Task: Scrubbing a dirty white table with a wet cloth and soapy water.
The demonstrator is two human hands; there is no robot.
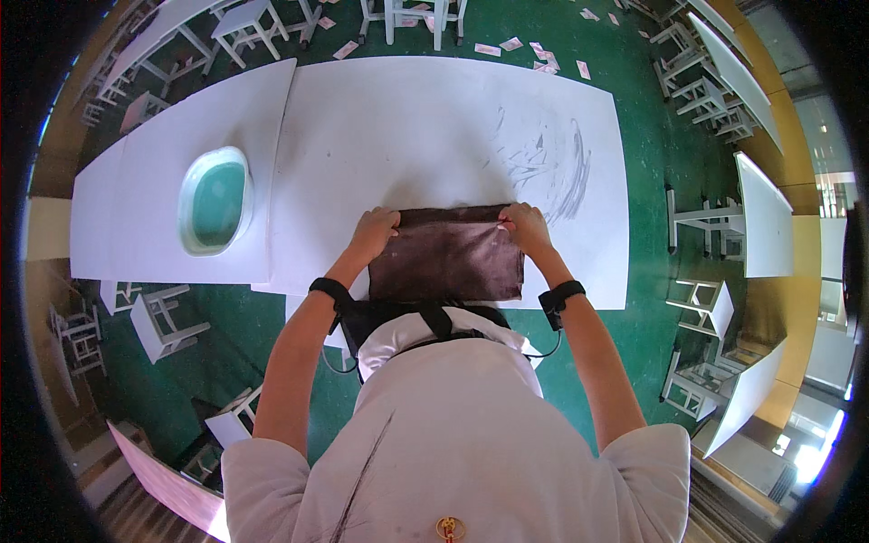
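A dark brown cloth lies at the near edge of a white table, its far edge turned over into a darker strip. My left hand pinches the cloth at its far left corner. At the far right corner, my right hand grips it between thumb and fingers. The near part of the cloth spreads flat towards my body. Dark grey smears mark the tabletop beyond my right hand.
On the left stands a white basin holding greenish liquid. A seam separates two tabletops. White stools and other tables stand around on the green floor. Several paper slips lie scattered beyond the far edge.
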